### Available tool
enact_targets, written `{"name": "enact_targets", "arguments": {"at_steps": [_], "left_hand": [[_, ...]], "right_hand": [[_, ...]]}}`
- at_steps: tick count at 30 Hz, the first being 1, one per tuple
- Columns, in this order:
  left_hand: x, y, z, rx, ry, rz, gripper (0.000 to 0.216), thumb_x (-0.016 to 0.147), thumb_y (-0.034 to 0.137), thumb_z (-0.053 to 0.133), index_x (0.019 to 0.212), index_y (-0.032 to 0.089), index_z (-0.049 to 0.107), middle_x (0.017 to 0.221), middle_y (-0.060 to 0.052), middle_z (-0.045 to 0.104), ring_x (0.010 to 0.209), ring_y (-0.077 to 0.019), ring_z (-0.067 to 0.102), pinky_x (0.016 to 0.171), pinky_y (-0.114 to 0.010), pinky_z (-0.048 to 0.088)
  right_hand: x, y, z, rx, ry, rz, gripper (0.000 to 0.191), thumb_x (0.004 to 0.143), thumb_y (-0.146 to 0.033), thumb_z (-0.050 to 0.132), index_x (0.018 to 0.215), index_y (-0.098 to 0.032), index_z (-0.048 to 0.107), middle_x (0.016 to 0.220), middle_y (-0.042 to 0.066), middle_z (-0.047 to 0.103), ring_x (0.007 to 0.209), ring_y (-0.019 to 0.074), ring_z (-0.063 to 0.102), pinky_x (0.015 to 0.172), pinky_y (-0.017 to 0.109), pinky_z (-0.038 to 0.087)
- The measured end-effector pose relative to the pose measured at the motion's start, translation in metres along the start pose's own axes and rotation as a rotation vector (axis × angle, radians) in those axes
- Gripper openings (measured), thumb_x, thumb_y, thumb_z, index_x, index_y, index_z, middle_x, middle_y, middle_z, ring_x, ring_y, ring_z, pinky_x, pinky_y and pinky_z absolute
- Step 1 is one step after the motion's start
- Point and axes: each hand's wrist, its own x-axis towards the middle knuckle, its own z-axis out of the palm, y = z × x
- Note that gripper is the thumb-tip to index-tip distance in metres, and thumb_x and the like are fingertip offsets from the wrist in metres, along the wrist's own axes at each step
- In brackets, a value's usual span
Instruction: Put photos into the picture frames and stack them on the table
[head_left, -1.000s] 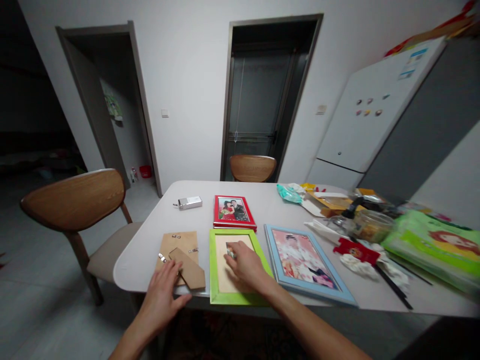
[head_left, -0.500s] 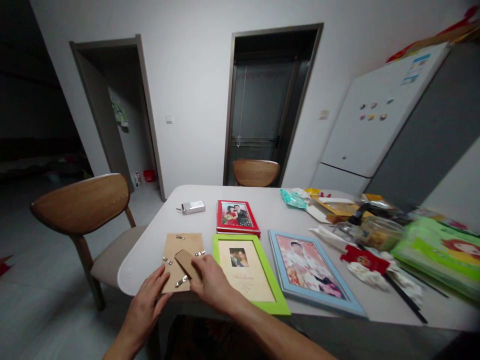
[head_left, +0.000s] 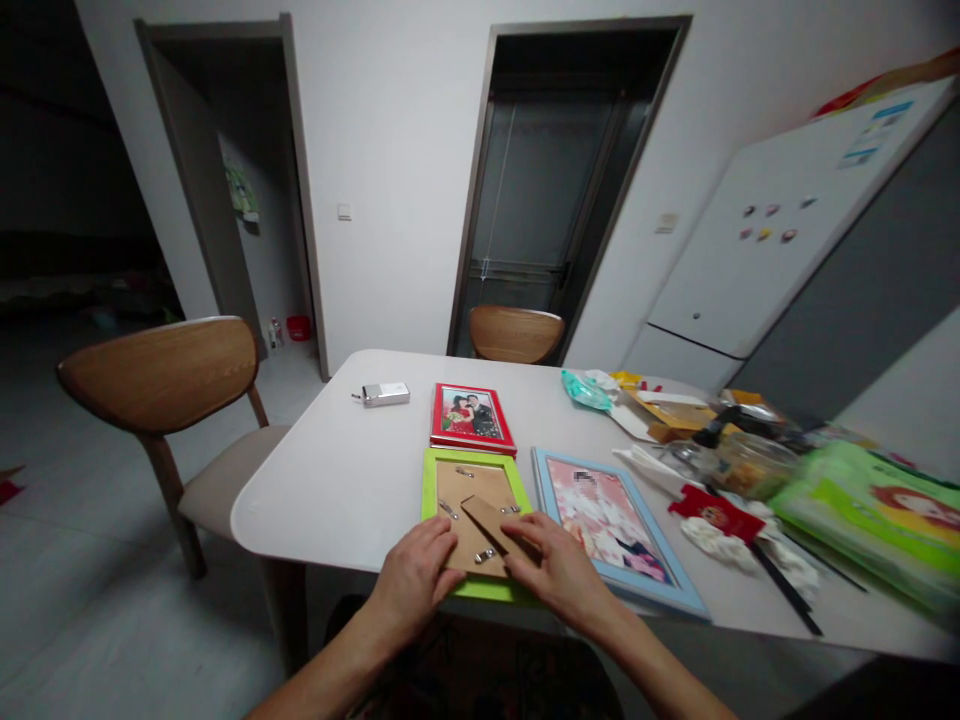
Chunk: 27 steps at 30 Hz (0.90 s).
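Observation:
A brown picture-frame backing board, with metal clips and a fold-out stand leg, lies over the green picture frame. Only the green border shows around it; the picture inside is hidden. My left hand grips the board's lower left edge, thumb at the near side. At the lower right, my right hand has its fingers closed on the board beside the leg. To the right lies a light blue framed photo. Behind the green frame is a red framed photo, apparently on top of another frame.
A small silver box-like object lies at the table's back left. Clutter covers the right side: a green tissue pack, a plastic tub, a red packet and crumpled tissues. Wooden chairs stand left and behind.
Both hands have carried the backing board from the bare table on the left rightward onto the green frame, covering its picture. The camera view has shifted slightly.

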Motion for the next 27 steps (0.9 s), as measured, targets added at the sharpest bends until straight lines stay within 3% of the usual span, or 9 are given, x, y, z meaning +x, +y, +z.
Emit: {"name": "enact_targets", "arguments": {"at_steps": [7, 12, 20, 27], "left_hand": [[0.003, 0.005, -0.006, -0.026, -0.092, -0.029, 0.013, 0.075, 0.021, 0.050, 0.087, 0.018, 0.055, 0.098, -0.006, 0.060, 0.102, -0.0193, 0.048, 0.091, -0.036, 0.036], [0.004, 0.011, -0.008, -0.028, -0.171, -0.026, 0.039, 0.064, 0.034, 0.062, 0.099, 0.019, 0.050, 0.117, -0.009, 0.049, 0.112, -0.0232, 0.040, 0.095, -0.045, 0.026], [0.002, 0.010, -0.003, -0.001, -0.221, -0.073, 0.030, 0.064, 0.034, 0.062, 0.088, 0.019, 0.051, 0.121, -0.009, 0.047, 0.114, -0.0219, 0.039, 0.097, -0.045, 0.021], [0.001, 0.012, -0.002, 0.012, -0.203, -0.109, 0.040, 0.067, 0.035, 0.060, 0.101, 0.018, 0.048, 0.120, -0.010, 0.048, 0.113, -0.0216, 0.040, 0.096, -0.043, 0.024]], "right_hand": [[0.000, 0.008, 0.024, -0.239, 0.114, -0.076, 0.026, 0.070, -0.028, 0.049, 0.092, -0.021, 0.062, 0.084, 0.006, 0.055, 0.084, 0.0195, 0.047, 0.075, 0.031, 0.035], [0.000, 0.011, 0.023, -0.231, 0.117, -0.110, 0.026, 0.076, -0.030, 0.044, 0.094, -0.022, 0.060, 0.089, 0.006, 0.055, 0.085, 0.0180, 0.046, 0.075, 0.029, 0.034], [0.027, 0.024, 0.014, -0.419, 0.108, 0.092, 0.026, 0.079, -0.024, 0.038, 0.093, -0.019, 0.060, 0.095, 0.008, 0.051, 0.088, 0.0184, 0.043, 0.078, 0.028, 0.031], [0.030, 0.027, 0.017, -0.365, 0.064, 0.062, 0.026, 0.076, -0.016, 0.036, 0.080, -0.013, 0.061, 0.090, 0.009, 0.050, 0.088, 0.0169, 0.043, 0.081, 0.025, 0.030]]}}
